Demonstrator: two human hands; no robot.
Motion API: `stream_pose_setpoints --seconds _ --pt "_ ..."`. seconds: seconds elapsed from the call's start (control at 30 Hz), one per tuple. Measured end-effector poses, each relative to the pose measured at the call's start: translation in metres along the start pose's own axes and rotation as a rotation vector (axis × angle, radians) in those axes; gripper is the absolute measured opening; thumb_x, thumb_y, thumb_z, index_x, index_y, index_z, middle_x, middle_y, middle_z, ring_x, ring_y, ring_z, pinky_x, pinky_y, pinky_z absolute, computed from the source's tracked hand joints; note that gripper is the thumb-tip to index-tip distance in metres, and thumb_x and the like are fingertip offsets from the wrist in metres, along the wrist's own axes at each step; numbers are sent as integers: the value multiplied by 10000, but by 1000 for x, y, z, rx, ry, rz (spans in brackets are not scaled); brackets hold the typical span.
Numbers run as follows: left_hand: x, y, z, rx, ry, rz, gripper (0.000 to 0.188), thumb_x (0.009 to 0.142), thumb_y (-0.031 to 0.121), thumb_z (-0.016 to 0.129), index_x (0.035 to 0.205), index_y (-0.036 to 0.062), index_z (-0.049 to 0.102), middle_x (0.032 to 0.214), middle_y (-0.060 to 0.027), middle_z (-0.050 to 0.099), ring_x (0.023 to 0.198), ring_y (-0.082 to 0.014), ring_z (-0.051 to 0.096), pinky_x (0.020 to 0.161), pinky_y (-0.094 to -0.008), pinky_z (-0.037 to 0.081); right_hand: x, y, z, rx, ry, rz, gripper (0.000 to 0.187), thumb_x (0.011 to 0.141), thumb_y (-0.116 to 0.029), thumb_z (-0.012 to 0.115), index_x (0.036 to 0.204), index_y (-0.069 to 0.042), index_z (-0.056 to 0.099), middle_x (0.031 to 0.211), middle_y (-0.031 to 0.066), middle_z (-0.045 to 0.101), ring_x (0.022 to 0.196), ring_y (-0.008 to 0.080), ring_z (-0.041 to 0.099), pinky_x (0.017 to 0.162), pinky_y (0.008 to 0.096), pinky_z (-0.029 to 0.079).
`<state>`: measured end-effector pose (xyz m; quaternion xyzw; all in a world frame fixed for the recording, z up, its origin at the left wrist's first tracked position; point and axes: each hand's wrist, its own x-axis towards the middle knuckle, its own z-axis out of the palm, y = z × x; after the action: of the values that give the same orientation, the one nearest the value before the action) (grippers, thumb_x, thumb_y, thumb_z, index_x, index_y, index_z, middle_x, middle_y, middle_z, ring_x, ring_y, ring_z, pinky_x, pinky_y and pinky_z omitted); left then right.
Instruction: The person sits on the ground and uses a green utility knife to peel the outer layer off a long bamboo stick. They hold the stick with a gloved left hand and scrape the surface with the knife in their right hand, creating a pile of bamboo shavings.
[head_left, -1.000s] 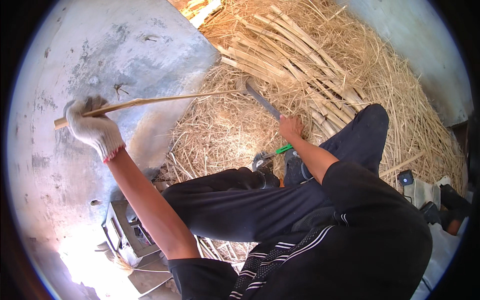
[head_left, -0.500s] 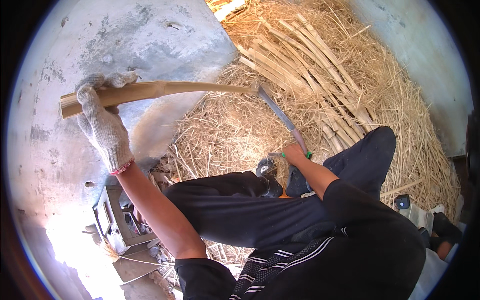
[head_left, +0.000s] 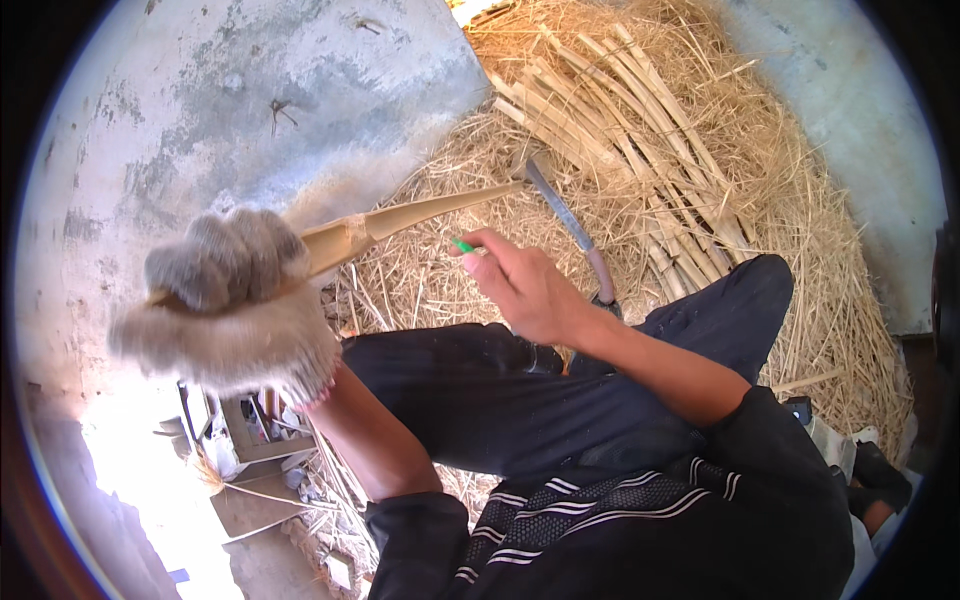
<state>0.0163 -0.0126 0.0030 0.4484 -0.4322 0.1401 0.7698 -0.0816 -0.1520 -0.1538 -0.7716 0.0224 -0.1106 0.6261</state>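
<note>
Bamboo strip (head_left: 425,212): in the head view I see a pale, split length raised over the left edge of the straw (head_left: 440,268); a joint shows just past the fist, and the far end tapers toward the hooked tip of the blade (head_left: 562,212). Whether those two touch, I can't tell from here.
Left hand (head_left: 235,300): in an off-white knitted glove, slightly blurred, fingers curled tight around the strip's thicker end.
Right hand (head_left: 535,297): bare, out in front of the knees, thumb and forefinger pinched on a small green piece (head_left: 463,245); any more of it is hidden by the hand.
Blade: in neither hand, its brownish handle running down toward the black trousers (head_left: 500,400).
Cut strips (head_left: 640,150): a loose bundle lying on the straw, some ends reaching its upper left edge.
Panel (head_left: 330,100): pale, grey-stained, bordering the straw's left edge.
Box (head_left: 270,447): cluttered, just below the glove.
</note>
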Motion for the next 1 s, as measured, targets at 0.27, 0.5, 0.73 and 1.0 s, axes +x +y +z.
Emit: stream_pose_setpoints --seconds 0.27,0.5,0.73,1.0 --pt "-56 31 9 -56 31 -10 642 856 734 485 553 194 316 458 51 226 373 -80 237 336 -246 263 -37 -5 3 456 -204 234 325 1044 -279 395 1185 -29 547 591 14 471 498 86 447 511 273 390" --pt "-90 13 -6 -42 172 -117 659 798 795 430 612 174 313 545 40 254 456 -109 219 444 -278 245 -36 2 24 -72 -12 -97 256 991 -237 475 1042 12 508 638 247 596 620 445 605 579 530 461" --pt "-95 10 -10 -139 65 -100 673 794 798 441 607 163 317 524 35 258 438 -107 227 432 -268 235 -33 14 43 -346 107 -226 223 966 -199 519 1026 13 491 515 205 548 504 408 602 463 489 487" --pt "-96 9 -12 -34 196 -28 642 869 750 414 615 168 320 488 48 246 401 -90 216 388 -261 233 -12 70 45 -701 26 -102 208 969 -158 480 1055 31 499 579 198 599 533 368 640 463 457 519"
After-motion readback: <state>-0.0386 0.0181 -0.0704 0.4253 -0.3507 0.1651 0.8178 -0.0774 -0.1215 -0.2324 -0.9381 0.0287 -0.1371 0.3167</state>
